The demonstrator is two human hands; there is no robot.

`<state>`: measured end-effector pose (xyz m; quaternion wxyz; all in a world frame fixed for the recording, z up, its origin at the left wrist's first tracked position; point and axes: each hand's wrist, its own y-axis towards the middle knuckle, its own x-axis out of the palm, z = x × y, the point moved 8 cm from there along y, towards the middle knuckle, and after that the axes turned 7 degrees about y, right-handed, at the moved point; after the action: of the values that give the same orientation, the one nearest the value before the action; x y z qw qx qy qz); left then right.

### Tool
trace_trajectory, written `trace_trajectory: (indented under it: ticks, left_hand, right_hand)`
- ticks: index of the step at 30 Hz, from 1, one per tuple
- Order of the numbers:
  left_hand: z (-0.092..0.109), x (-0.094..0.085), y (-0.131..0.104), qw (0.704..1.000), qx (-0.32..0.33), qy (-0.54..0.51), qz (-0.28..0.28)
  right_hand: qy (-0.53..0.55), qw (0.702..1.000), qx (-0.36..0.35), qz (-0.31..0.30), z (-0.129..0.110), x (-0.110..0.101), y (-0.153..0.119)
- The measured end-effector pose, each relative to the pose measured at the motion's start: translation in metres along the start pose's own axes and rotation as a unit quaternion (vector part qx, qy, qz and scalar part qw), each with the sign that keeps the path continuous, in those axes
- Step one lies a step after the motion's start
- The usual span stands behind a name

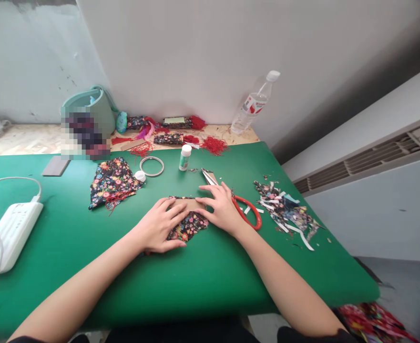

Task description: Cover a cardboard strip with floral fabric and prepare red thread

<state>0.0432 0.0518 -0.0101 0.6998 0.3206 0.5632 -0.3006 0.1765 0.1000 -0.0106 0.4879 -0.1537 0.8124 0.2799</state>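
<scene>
A strip of brown cardboard lies across a dark floral cloth piece on the green mat. My left hand rests on the left end of both, its fingers stretched out over them. On the right end my right hand lies with spread fingers touching the cardboard. Scissors with red handles lie partly under my right hand, blades pointing away to the upper left. Beyond the hands a glue stick with a white cap stands upright.
Another floral cloth lies left, near a white cap and a silver ring. Fabric and paper scraps are heaped right. A power strip sits far left. Along the wall stand a water bottle and green bucket.
</scene>
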Motion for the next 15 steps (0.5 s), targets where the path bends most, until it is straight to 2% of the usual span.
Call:
trace_trajectory:
  ticks: [4, 7, 8, 11, 13, 15]
  left_hand:
    - [0.000, -0.002, 0.003, 1.000, -0.009, -0.019, 0.005]
    - [-0.001, -0.002, 0.004, 0.999, -0.006, -0.041, 0.002]
    - [-0.001, -0.001, 0.004, 0.999, -0.007, -0.043, -0.001]
    - [0.003, 0.000, 0.006, 0.999, 0.002, -0.039, -0.002]
    - [0.008, 0.001, 0.009, 1.000, 0.016, -0.027, -0.004]
    - [0.012, 0.002, 0.011, 1.000, 0.019, -0.014, -0.008]
  right_hand:
    - [-0.013, 0.999, -0.003, 0.030, -0.006, -0.022, 0.000]
    - [-0.044, 0.993, 0.097, 0.043, 0.004, -0.049, -0.006]
    - [-0.077, 0.986, 0.145, 0.020, 0.009, -0.054, -0.010]
    - [-0.154, 0.946, 0.266, -0.098, 0.027, -0.056, -0.030]
    - [-0.155, 0.927, 0.303, -0.155, 0.035, -0.049, -0.043]
    - [-0.126, 0.924, 0.310, -0.186, 0.039, -0.039, -0.052]
